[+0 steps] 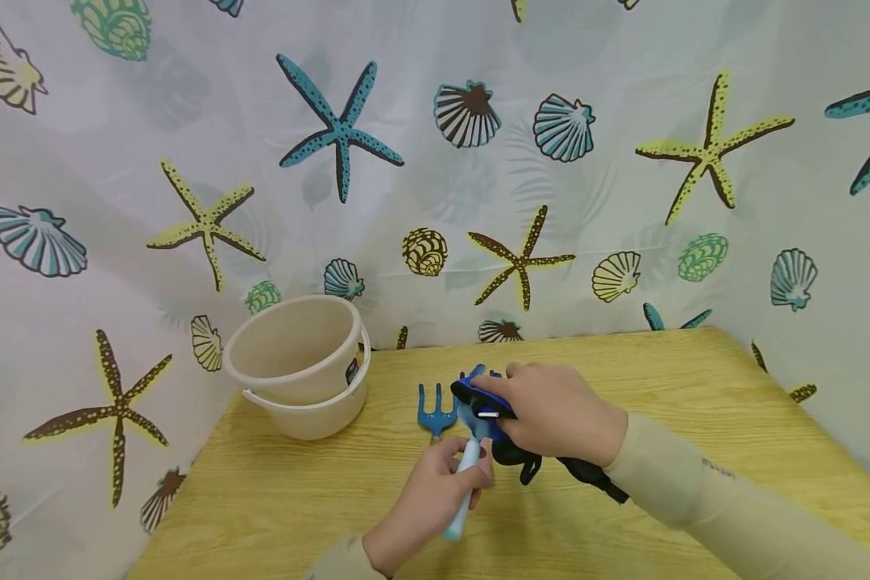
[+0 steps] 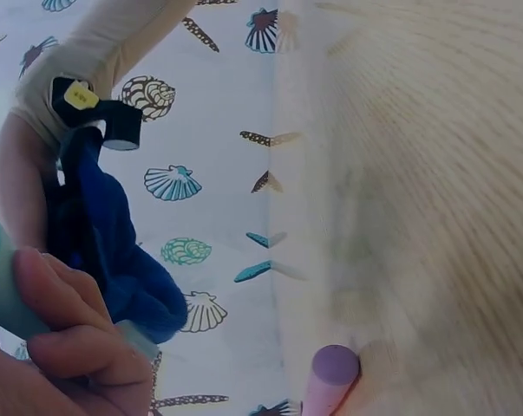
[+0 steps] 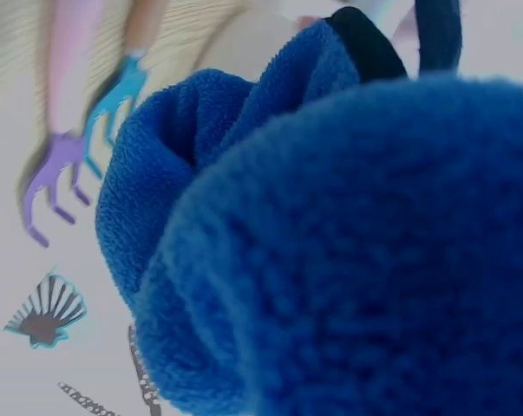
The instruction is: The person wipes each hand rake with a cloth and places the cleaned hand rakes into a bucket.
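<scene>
1. While the left hand (image 1: 431, 491) curls its fingers and thumb round a light-blue handle (image 1: 468, 461), the right hand (image 1: 554, 411) grips a bunched blue cloth (image 3: 348, 251) just beyond, its index finger lying along the top.
2. The handle is a smooth, rounded rod, tilted; from its upper end runs a blue tool head (image 1: 470, 417), partly hidden by the cloth. Whether the two touch I cannot tell.
3. The cloth is thick and plush – a dense, looped pile falling in soft, rounded folds – and black straps (image 3: 439, 35), flat and smooth, stand out beside it.
4. Near the hands, on the table (image 1: 283, 499), lies a blue fork (image 1: 437, 417) with slim, separate prongs and a brown handle (image 3: 146, 26).
5. Beside it lies a purple rake (image 3: 60, 165) with bent tines and a smooth pink handle (image 3: 73, 61), whose end is round and flat.
6. To the left, well apart from the hands, a cream upper bucket (image 1: 333, 380) sits in a lower bucket (image 1: 326, 423), both round and smooth-walled, with a thin curved bail (image 1: 344, 393).
7. The tabletop has yellowish wood grain; behind it hangs a white curtain (image 1: 420, 36), lightly creased – printed with starfish and ribbed shells.
</scene>
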Available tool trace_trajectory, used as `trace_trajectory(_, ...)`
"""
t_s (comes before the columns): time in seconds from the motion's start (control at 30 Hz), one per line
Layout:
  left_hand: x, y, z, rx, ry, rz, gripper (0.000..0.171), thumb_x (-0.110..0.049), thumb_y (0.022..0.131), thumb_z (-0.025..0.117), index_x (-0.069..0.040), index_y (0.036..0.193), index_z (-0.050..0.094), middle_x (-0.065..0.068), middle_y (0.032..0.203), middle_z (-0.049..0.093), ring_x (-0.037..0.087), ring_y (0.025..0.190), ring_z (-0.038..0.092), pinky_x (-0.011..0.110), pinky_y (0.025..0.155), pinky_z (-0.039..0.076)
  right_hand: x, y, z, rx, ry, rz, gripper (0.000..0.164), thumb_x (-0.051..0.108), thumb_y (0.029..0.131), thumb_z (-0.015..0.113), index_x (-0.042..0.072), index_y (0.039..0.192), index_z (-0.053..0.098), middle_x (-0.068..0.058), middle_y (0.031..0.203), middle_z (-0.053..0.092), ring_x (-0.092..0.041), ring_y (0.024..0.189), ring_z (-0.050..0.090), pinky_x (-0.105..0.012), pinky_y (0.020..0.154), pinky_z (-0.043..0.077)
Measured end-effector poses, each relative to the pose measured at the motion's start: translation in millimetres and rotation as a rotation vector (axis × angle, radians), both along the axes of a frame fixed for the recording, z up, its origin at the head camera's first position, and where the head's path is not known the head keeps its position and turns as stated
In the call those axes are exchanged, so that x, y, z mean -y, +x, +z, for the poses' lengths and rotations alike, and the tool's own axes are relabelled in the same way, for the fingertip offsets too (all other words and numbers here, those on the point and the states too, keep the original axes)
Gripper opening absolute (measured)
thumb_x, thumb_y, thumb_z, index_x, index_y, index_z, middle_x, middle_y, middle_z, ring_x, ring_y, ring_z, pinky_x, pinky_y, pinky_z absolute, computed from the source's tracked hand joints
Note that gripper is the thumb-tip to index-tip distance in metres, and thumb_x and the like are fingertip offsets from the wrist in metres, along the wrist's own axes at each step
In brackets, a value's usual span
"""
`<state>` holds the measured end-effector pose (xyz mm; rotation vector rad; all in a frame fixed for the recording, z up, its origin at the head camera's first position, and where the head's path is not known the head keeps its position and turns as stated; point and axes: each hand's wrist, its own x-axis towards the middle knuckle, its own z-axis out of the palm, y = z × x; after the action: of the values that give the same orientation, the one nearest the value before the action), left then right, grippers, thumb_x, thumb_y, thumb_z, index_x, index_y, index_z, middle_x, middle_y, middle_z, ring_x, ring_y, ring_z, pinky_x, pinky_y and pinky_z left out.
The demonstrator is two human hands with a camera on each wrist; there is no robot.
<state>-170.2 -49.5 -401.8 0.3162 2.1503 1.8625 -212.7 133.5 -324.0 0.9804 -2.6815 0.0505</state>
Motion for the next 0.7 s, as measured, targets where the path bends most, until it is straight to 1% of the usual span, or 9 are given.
trace_trajectory(0.07, -0.6, 0.8, -0.4, -0.021, -0.014, -0.019, 0.020, -0.015, 0.092, 0.058, -0.002, 0.106, 0.059, 0.003, 0.058, 0.055, 0.015, 0.050, 0.049, 0.027, 0.048, 0.040, 0.2, -3.0, -2.0, -0.007, 0.021, -0.026, 0.048, 0.033, 0.080, 0.068, 0.023, 0.127, 0.062, 0.000, 0.073, 0.057, -0.011, 0.051, 0.042, -0.027, 0.035, 0.033)
trace_trajectory(0.13, -1.2, 1.7, 0.0, -0.035, -0.023, -0.033, 0.019, -0.017, 0.094, 0.057, -0.002, 0.106, 0.060, 0.003, 0.059, 0.056, 0.014, 0.051, 0.050, 0.027, 0.047, 0.040, 0.2, -5.8, -5.0, 0.013, 0.041, -0.048, 0.049, 0.032, 0.080, 0.066, 0.023, 0.128, 0.061, 0.000, 0.073, 0.058, -0.011, 0.050, 0.042, -0.027, 0.034, 0.033)
trace_trajectory(0.23, -1.4, 1.0, -0.2, -0.042, -0.025, -0.034, 0.021, -0.016, 0.094, 0.056, 0.000, 0.108, 0.060, 0.003, 0.060, 0.056, 0.013, 0.051, 0.050, 0.026, 0.047, 0.040, 0.2, -9.8, -8.4, 0.055, 0.057, -0.045, 0.050, 0.031, 0.080, 0.066, 0.023, 0.128, 0.061, 0.000, 0.077, 0.061, -0.011, 0.052, 0.044, -0.028, 0.035, 0.035)
trace_trajectory(0.3, -2.0, -0.2, -0.6, -0.043, -0.026, -0.031, 0.023, -0.015, 0.093, 0.057, 0.002, 0.108, 0.059, 0.003, 0.059, 0.056, 0.013, 0.051, 0.051, 0.025, 0.047, 0.040, -0.3, -11.7, -9.7, 0.107, 0.065, -0.016, 0.050, 0.033, 0.080, 0.067, 0.026, 0.129, 0.061, 0.001, 0.080, 0.062, -0.010, 0.055, 0.045, -0.028, 0.037, 0.037)
trace_trajectory(0.37, -2.6, -1.8, -2.1, -0.035, -0.022, -0.031, 0.024, -0.014, 0.092, 0.056, 0.004, 0.109, 0.058, 0.002, 0.059, 0.056, 0.013, 0.051, 0.051, 0.024, 0.046, 0.040, -0.9, -12.5, -10.5, 0.176, 0.066, 0.036, 0.049, 0.034, 0.081, 0.068, 0.030, 0.130, 0.060, 0.003, 0.083, 0.064, -0.008, 0.059, 0.047, -0.027, 0.042, 0.040)
trace_trajectory(0.43, -3.1, -2.4, -3.3, -0.025, -0.009, -0.030, 0.024, -0.012, 0.092, 0.056, 0.006, 0.108, 0.056, 0.002, 0.059, 0.056, 0.013, 0.051, 0.052, 0.023, 0.045, 0.039, -0.9, -11.2, -10.1, 0.243, 0.076, 0.081, 0.049, 0.034, 0.082, 0.068, 0.032, 0.130, 0.059, 0.006, 0.081, 0.063, -0.008, 0.062, 0.047, -0.027, 0.046, 0.042)
trace_trajectory(0.5, -3.4, -2.8, -4.1, -0.023, 0.007, -0.029, 0.024, -0.010, 0.091, 0.055, 0.008, 0.107, 0.055, 0.002, 0.059, 0.056, 0.013, 0.050, 0.052, 0.022, 0.044, 0.038, 0.4, -8.7, -9.0, 0.282, 0.077, 0.107, 0.048, 0.032, 0.082, 0.067, 0.034, 0.130, 0.059, 0.008, 0.081, 0.062, -0.007, 0.064, 0.048, -0.026, 0.048, 0.042)
trace_trajectory(0.57, -3.2, -2.9, -2.2, -0.024, 0.010, -0.021, 0.024, -0.010, 0.091, 0.056, 0.008, 0.107, 0.055, 0.002, 0.059, 0.056, 0.013, 0.050, 0.052, 0.022, 0.044, 0.038, 3.2, -6.4, -7.3, 0.268, 0.080, 0.103, 0.047, 0.029, 0.081, 0.067, 0.033, 0.128, 0.060, 0.006, 0.081, 0.063, -0.008, 0.065, 0.048, -0.027, 0.047, 0.042)
trace_trajectory(0.7, -2.5, -4.7, 2.3, -0.020, -0.008, -0.017, 0.026, -0.013, 0.090, 0.057, 0.006, 0.107, 0.054, 0.003, 0.060, 0.057, 0.012, 0.051, 0.051, 0.024, 0.047, 0.039, 7.4, -5.8, -5.5, 0.158, 0.082, 0.037, 0.047, 0.033, 0.079, 0.069, 0.031, 0.126, 0.063, 0.002, 0.085, 0.065, -0.009, 0.066, 0.051, -0.028, 0.041, 0.040)
